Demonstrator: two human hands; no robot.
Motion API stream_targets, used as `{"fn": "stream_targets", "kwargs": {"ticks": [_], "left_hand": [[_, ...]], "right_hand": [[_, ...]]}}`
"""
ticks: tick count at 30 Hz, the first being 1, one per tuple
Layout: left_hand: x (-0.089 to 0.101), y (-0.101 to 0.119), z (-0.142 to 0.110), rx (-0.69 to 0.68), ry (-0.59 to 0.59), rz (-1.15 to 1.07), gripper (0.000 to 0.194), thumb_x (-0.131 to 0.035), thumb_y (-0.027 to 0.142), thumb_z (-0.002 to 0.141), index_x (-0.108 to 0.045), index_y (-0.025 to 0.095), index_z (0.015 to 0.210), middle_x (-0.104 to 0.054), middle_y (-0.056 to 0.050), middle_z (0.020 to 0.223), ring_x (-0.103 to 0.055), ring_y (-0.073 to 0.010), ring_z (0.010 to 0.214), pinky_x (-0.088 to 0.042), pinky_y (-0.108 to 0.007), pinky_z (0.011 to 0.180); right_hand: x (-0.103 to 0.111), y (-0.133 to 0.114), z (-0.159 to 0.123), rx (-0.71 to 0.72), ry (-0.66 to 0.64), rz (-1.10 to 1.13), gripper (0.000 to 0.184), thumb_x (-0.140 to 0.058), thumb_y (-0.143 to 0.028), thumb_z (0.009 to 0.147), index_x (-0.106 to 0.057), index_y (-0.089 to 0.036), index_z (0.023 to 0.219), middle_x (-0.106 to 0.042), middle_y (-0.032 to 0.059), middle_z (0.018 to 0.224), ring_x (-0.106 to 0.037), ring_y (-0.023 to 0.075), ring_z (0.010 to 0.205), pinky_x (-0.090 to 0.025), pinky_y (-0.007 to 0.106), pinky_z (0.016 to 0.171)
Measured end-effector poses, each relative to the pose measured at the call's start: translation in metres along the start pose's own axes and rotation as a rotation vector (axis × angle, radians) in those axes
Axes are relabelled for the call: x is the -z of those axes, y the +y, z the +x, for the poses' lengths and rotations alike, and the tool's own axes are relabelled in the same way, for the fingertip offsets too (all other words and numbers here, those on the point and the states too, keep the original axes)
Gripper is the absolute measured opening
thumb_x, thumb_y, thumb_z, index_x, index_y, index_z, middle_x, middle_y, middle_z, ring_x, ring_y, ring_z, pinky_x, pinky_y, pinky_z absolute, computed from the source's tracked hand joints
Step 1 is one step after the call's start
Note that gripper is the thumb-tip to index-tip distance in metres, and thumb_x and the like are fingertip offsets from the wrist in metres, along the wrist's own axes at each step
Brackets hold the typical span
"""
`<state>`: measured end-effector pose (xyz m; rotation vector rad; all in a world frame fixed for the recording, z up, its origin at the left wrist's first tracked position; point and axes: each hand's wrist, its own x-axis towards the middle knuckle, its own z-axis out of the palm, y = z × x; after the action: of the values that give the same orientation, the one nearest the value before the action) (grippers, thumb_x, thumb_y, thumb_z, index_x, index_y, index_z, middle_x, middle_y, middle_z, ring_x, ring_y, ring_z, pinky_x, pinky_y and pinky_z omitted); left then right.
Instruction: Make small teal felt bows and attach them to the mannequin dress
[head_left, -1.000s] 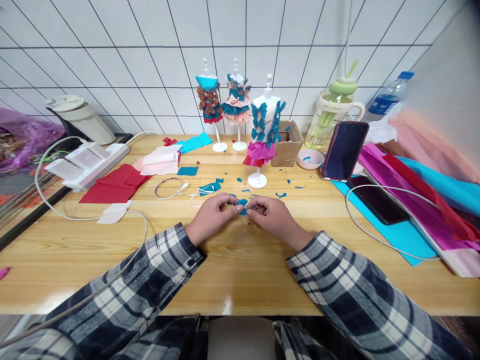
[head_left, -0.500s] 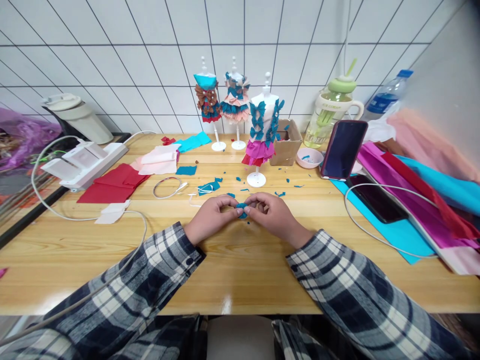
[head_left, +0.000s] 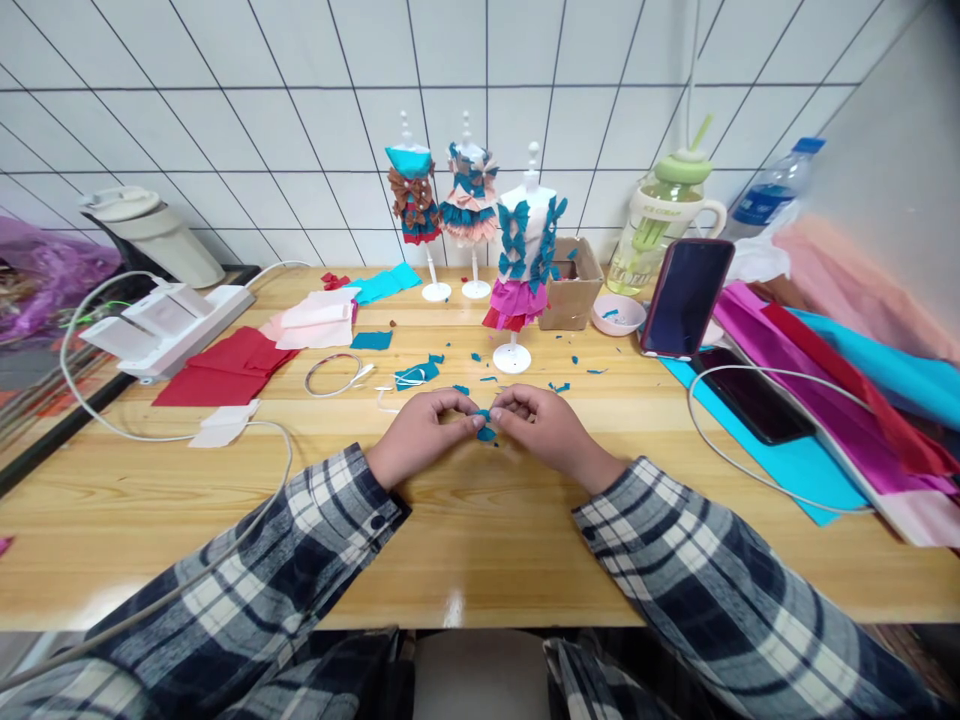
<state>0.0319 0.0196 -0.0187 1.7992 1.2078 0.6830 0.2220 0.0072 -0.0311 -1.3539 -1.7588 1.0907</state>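
Fingertips of my left hand (head_left: 424, 430) and my right hand (head_left: 553, 432) pinch a small teal piece of crepe paper (head_left: 486, 435) from both sides, just above the table. Fingers hide much of it, so its exact shape is unclear. Beyond my hands stands a small white mannequin (head_left: 512, 357) on a round base, dressed in teal bows and a magenta and red ruffled skirt. Teal paper scraps (head_left: 559, 387) are scattered between it and my hands. A larger teal paper piece (head_left: 417, 375) lies under a thin white cord.
Two dressed mannequins (head_left: 411, 185) stand by the tiled wall. A cardboard box (head_left: 574, 305), pink dish (head_left: 619, 328), propped phone (head_left: 686, 300) and drink bottle (head_left: 660, 225) are right of them. Coloured paper sheets (head_left: 795, 370) cover the right; red paper (head_left: 225, 370) and a power strip (head_left: 187, 335) sit left.
Between my fingertips the teal paper has changed from a rounded shape to an upper bit and a lower flap. Both hands stay almost in place.
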Motion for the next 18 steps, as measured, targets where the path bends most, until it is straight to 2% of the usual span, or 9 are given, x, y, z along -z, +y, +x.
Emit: {"fn": "stream_targets", "kwargs": {"ticks": [3, 6, 9, 11, 13, 15, 18], "left_hand": [[-0.001, 0.001, -0.001, 0.082, -0.005, -0.149, 0.027, -0.068, 0.041, 0.074, -0.067, 0.015, 0.079, -0.069, -0.005, 0.079, -0.062, -0.0182, 0.075, -0.047, -0.031, 0.073], [-0.003, 0.001, -0.002, 0.151, -0.029, -0.358, 0.029, -0.072, 0.041, 0.071, -0.064, 0.014, 0.08, -0.071, -0.006, 0.082, -0.064, -0.0181, 0.076, -0.048, -0.032, 0.075], [-0.004, -0.003, -0.001, 0.179, -0.036, -0.482, 0.03, -0.075, 0.039, 0.07, -0.063, 0.014, 0.081, -0.072, -0.005, 0.082, -0.064, -0.0151, 0.073, -0.048, -0.029, 0.071], [-0.005, -0.007, 0.002, 0.202, -0.006, -0.525, 0.03, -0.076, 0.037, 0.069, -0.062, 0.014, 0.081, -0.07, -0.003, 0.076, -0.062, -0.0121, 0.066, -0.046, -0.025, 0.064], [-0.005, -0.01, 0.004, 0.224, 0.035, -0.59, 0.031, -0.079, 0.034, 0.066, -0.062, 0.015, 0.084, -0.068, -0.001, 0.074, -0.061, -0.0106, 0.064, -0.045, -0.023, 0.062], [-0.006, -0.012, 0.005, 0.236, 0.062, -0.684, 0.034, -0.081, 0.03, 0.064, -0.062, 0.015, 0.089, -0.067, 0.0, 0.076, -0.062, -0.0104, 0.066, -0.046, -0.024, 0.065], [-0.007, -0.011, 0.006, 0.256, 0.072, -0.783, 0.034, -0.082, 0.026, 0.063, -0.063, 0.015, 0.088, -0.068, 0.0, 0.079, -0.064, -0.0107, 0.071, -0.047, -0.025, 0.071]], "right_hand": [[0.01, 0.002, 0.003, 0.021, 0.059, -0.076, 0.022, -0.054, -0.038, 0.083, -0.065, -0.019, 0.087, -0.065, 0.0006, 0.076, -0.051, 0.0118, 0.06, -0.04, 0.025, 0.058], [0.031, 0.004, 0.006, 0.11, 0.163, -0.369, 0.019, -0.056, -0.035, 0.084, -0.066, -0.02, 0.088, -0.066, 0.0039, 0.085, -0.056, 0.0167, 0.078, -0.042, 0.029, 0.072], [0.046, 0.009, 0.006, 0.147, 0.127, -0.642, 0.026, -0.06, -0.043, 0.082, -0.067, -0.021, 0.095, -0.064, 0.0079, 0.095, -0.054, 0.0235, 0.095, -0.039, 0.035, 0.084], [0.047, 0.013, 0.005, 0.151, 0.08, -0.721, 0.033, -0.059, -0.047, 0.083, -0.065, -0.021, 0.101, -0.062, 0.0088, 0.098, -0.053, 0.0249, 0.098, -0.038, 0.036, 0.086], [0.041, 0.018, 0.005, 0.152, 0.087, -0.765, 0.033, -0.056, -0.045, 0.086, -0.063, -0.02, 0.106, -0.062, 0.0096, 0.099, -0.053, 0.0249, 0.099, -0.038, 0.036, 0.086], [0.035, 0.023, 0.006, 0.144, 0.127, -0.81, 0.028, -0.054, -0.038, 0.088, -0.061, -0.018, 0.107, -0.061, 0.0105, 0.1, -0.052, 0.0249, 0.099, -0.038, 0.036, 0.085], [0.033, 0.03, 0.011, 0.115, 0.146, -0.851, 0.018, -0.056, -0.032, 0.087, -0.062, -0.019, 0.098, -0.061, 0.0099, 0.097, -0.051, 0.0245, 0.095, -0.037, 0.035, 0.082]]}}
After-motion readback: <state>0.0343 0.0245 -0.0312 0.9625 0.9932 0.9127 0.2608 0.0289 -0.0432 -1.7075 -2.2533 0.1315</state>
